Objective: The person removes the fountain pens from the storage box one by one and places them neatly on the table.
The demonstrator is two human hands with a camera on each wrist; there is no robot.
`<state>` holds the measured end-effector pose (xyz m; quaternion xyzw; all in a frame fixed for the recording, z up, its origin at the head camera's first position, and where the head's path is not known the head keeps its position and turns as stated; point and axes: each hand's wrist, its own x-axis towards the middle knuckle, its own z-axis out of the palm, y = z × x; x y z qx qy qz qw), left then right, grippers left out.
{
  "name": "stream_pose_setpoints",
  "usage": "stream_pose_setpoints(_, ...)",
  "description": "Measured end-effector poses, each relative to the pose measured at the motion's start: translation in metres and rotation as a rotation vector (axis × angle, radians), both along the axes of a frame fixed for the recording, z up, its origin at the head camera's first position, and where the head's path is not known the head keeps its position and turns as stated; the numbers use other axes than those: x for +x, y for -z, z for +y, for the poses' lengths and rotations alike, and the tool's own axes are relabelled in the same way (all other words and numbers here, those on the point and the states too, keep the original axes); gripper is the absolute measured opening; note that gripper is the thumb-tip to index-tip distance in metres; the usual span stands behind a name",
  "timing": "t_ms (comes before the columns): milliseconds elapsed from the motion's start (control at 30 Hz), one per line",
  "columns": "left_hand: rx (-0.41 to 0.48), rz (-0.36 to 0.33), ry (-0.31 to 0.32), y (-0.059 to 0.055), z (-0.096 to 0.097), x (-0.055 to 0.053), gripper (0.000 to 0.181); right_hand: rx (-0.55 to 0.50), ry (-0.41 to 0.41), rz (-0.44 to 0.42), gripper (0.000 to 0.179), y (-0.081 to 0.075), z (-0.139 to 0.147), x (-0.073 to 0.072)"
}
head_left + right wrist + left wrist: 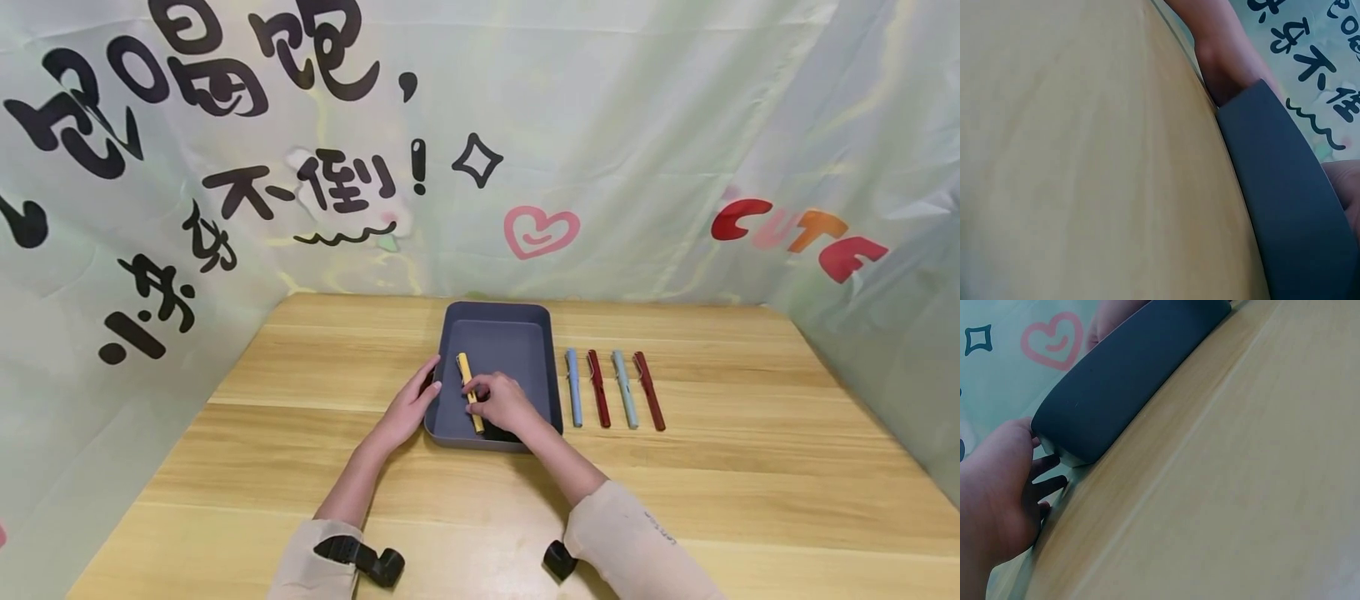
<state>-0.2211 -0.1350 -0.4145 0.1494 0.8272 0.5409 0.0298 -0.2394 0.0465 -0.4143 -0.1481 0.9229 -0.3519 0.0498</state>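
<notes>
A yellow pen (463,365) lies slanted within the dark blue-grey tray (532,333). My right hand (504,403) reaches over the tray's near right side and pinches this pen around its middle. Against the tray's left side rests my left hand (407,408), its fingers extended and its thumb at the rim. The left wrist view shows those fingers (1047,482) beside the tray's outer wall (1116,394). In the right wrist view the tray wall (1285,200) hides most of the right hand, and the pen cannot be seen.
Right of the tray, a light blue pen (574,392), a dark red pen (599,392), a pale green pen (626,392) and another dark red pen (650,393) lie in a row on the wooden table (750,467). A printed curtain (637,150) stands behind.
</notes>
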Motion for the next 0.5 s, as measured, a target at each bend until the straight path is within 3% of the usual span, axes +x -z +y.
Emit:
stream_pose_setpoints(367,0.001,-0.001,0.002,0.0,-0.002,-0.001,0.049,0.04,0.073,0.032,0.019,-0.008,-0.003,0.002)
stream_pose_setpoints(500,0.02,0.008,0.003,0.013,-0.003,-0.008,0.048,0.035,0.097,-0.004,0.017,-0.008,-0.002,0.0)
